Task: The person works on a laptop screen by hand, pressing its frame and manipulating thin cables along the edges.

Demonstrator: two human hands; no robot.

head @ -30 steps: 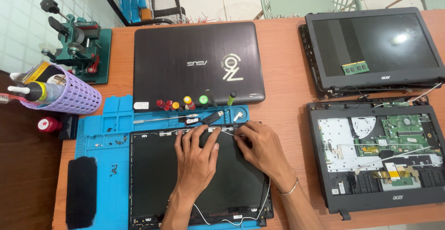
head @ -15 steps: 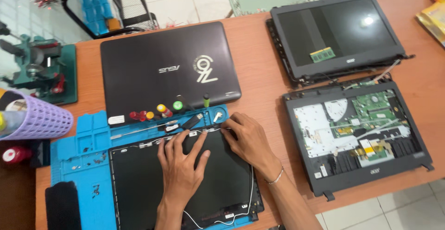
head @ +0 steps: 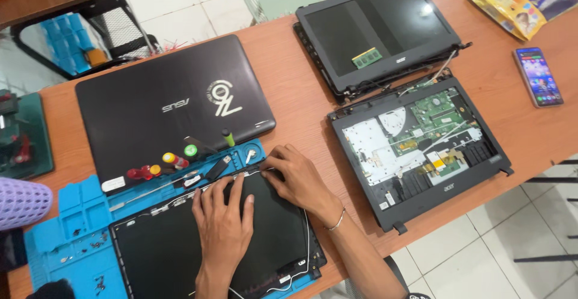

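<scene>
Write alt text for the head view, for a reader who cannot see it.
Two hands, left hand flat and right hand at the top edge, work on a black laptop screen panel lying on a blue repair mat. An opened laptop base lies to the right.

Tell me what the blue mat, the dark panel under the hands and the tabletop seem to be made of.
Blue mat: probably silicone or soft rubber, matte, with moulded compartments. Dark panel under the left hand and right hand: likely plastic, perhaps metal-backed, dull black with a thin cable along its edge. Tabletop: wood or wood-look laminate, smooth reddish-brown with faint grain.
</scene>
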